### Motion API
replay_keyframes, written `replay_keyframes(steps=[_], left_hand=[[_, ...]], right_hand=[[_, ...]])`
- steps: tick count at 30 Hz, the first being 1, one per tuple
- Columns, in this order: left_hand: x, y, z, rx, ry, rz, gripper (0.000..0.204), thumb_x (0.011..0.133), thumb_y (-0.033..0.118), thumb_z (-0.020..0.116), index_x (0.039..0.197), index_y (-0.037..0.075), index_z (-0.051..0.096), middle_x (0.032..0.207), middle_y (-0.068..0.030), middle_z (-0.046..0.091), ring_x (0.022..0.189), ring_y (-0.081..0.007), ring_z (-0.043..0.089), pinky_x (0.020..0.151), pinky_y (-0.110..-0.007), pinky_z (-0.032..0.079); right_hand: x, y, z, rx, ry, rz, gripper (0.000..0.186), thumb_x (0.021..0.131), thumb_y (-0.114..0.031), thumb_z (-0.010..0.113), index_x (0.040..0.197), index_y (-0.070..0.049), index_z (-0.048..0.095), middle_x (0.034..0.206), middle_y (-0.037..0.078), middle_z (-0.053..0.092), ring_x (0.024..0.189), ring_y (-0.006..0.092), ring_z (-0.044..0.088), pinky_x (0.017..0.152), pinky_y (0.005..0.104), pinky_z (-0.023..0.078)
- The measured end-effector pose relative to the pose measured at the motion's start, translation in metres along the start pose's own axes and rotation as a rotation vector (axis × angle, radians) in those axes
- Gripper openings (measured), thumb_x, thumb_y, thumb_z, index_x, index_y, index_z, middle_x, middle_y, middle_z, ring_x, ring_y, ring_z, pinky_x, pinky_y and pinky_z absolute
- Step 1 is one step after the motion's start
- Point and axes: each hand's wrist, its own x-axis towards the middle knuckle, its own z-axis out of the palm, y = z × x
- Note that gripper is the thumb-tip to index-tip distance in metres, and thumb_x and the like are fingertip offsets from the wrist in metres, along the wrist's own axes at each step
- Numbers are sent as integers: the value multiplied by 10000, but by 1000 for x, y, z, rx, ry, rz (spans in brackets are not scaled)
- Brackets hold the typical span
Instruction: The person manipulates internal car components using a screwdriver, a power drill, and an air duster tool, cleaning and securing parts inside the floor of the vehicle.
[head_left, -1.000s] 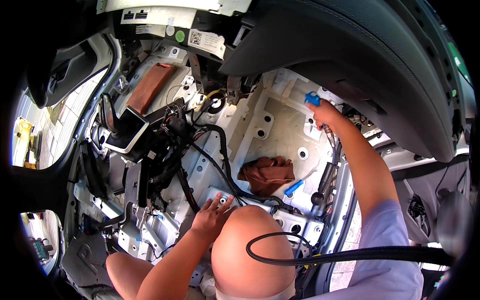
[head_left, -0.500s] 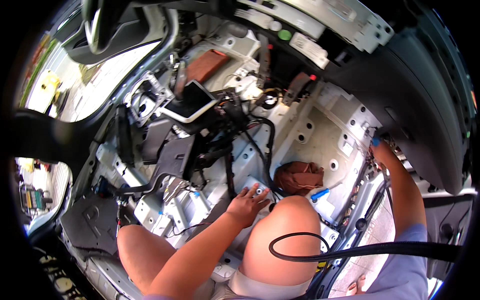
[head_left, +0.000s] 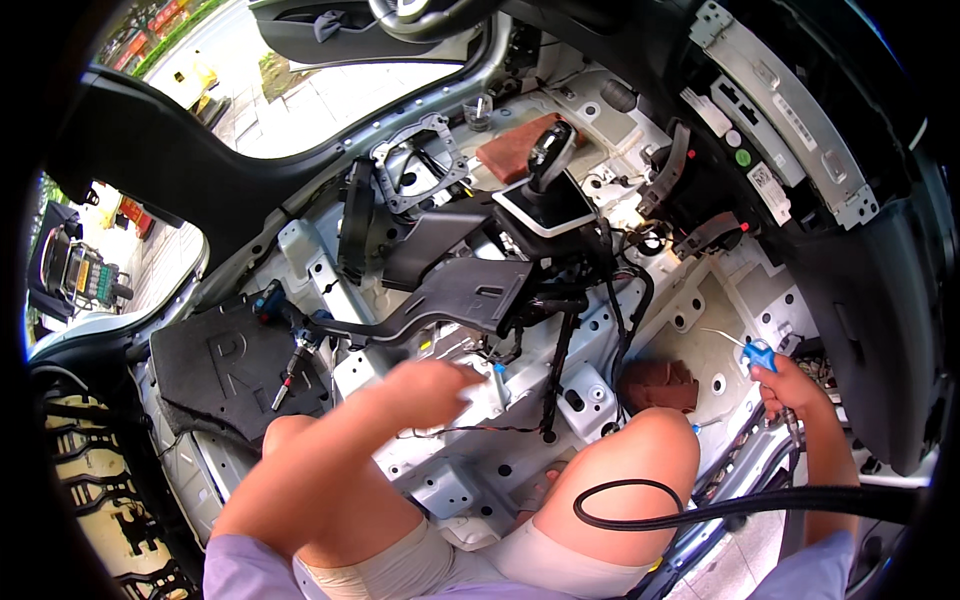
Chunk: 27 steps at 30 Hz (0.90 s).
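Observation:
My right hand [head_left: 788, 388] is closed around a blue tool [head_left: 758, 352] with a thin pale tip pointing left. A metal fitting shows just below the fist, and the tool's exact kind cannot be made out. The hand is beside the door sill, in front of the dark dashboard [head_left: 850, 330]. My left hand [head_left: 435, 390] hangs over the bare metal car floor [head_left: 545, 390], left of my knee, and motion smears its fingers. Near it are a thin wiring strand [head_left: 480, 430] and a black plastic duct [head_left: 470, 295]. Whether it holds anything does not show.
A cordless power driver [head_left: 290, 335] lies on a dark foam block [head_left: 215, 365] at the left. Ahead stands a gear shifter [head_left: 548, 160] with black harnesses beside it. A brown cloth [head_left: 660, 385] lies on the footwell floor. A black cable loop [head_left: 630, 505] crosses over my right thigh.
My view has turned, shifting the scene rightward. The left hand has left the floor bracket by my knee. My right hand has drawn back from beneath the dashboard, bringing the blue tool into plain view.

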Motion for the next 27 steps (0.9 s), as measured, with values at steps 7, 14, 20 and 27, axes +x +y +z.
replay_keyframes(steps=[7,14,20,27], left_hand=[[-11,-165,-17,167,221,-465,575,855,212,730,1419,139,642,1308,-131,728,1244,-357,689,1039,-475,567],[62,-207,4,-23,188,-228,1143,679,400,937,1649,151,387,1493,-173,632,1380,-392,602,1151,-475,494],[92,-237,18,-417,152,-155,1541,571,385,1052,1717,67,73,1615,-320,448,1516,-413,461,1256,-439,373],[46,-163,-48,-500,-18,-46,1306,680,338,971,1670,-28,200,1481,-262,561,1380,-311,548,1200,-390,397]], right_hand=[[-76,-100,106,-255,-628,-56,267,1116,-237,592,1273,-23,566,864,79,699,775,238,765,685,355,622],[-156,5,164,160,-503,-180,460,1090,-225,640,1476,-19,496,1245,88,693,1066,190,730,917,360,611],[-213,42,172,698,-380,-301,539,1085,-321,659,1481,-51,413,1030,327,713,829,424,776,609,491,656],[-285,74,178,879,-127,-334,544,1066,-363,687,1419,-36,433,990,337,701,791,471,754,520,494,655]])
